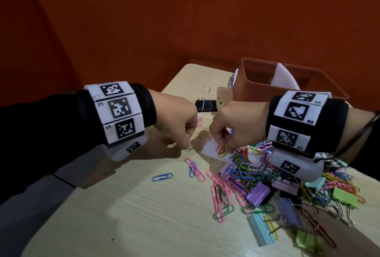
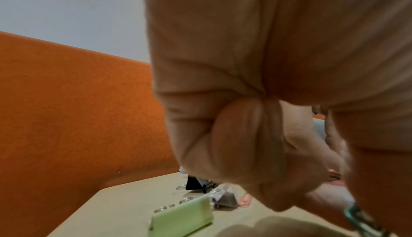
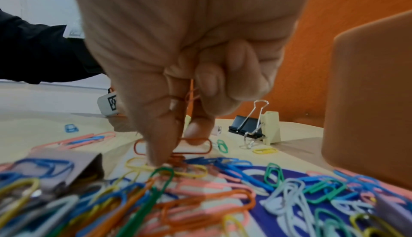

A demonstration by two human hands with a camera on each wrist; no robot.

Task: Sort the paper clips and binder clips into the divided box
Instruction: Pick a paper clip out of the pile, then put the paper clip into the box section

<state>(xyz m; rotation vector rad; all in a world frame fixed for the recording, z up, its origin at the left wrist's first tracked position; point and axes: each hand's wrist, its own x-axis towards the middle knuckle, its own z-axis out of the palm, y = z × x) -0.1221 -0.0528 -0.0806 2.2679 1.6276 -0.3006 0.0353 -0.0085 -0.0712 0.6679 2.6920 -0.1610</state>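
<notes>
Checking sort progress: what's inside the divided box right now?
The brown divided box shows a white divider and bare inner walls; no clips visible. Its floor is hidden by the near wall and right hand.

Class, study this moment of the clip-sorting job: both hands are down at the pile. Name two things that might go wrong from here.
1. The right hand pinches an orange paper clip at the edge of a tangled pile; linked clips may lift with it and scatter.
2. Binder clips lie under and among the paper clips, so a handful could mix both kinds into one compartment of the box.
</notes>
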